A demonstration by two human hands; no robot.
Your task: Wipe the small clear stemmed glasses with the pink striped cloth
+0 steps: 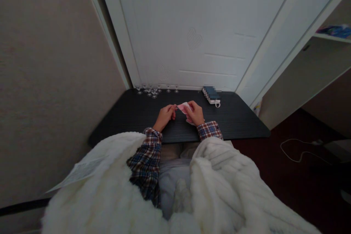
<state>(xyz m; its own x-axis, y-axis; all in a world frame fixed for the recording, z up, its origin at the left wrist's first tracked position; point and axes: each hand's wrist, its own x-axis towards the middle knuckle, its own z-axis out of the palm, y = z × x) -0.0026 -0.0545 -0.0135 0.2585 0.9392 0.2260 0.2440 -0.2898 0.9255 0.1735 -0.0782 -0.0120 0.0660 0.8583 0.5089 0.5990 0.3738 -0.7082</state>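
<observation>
As we judge it, the likeliest trouble is a slip: our left hand (165,116) seems to hold a small piece (177,107) by the fingertips alone, just left of the pink cloth (183,108), so a tug or twist of the fabric could pull it free and drop it on the desk (117,119) below the cloth. A loose fold might also snag on it. If our left arm swung wide, a knuckle could tip the little stemmed glasses (154,95), which stand beyond the cloth, mostly to its left; a stray push from our right hand (196,113) could nudge the pale device (211,98) beyond the cloth and to its right.

Our left grip has thumb and fingers together on the piece, too small to identify. Our right grip, at the cloth's right side, is clamped on the bunched fabric. Both forearms, in plaid sleeves (210,130), reach in from the cloth's near side, angled inward.
</observation>
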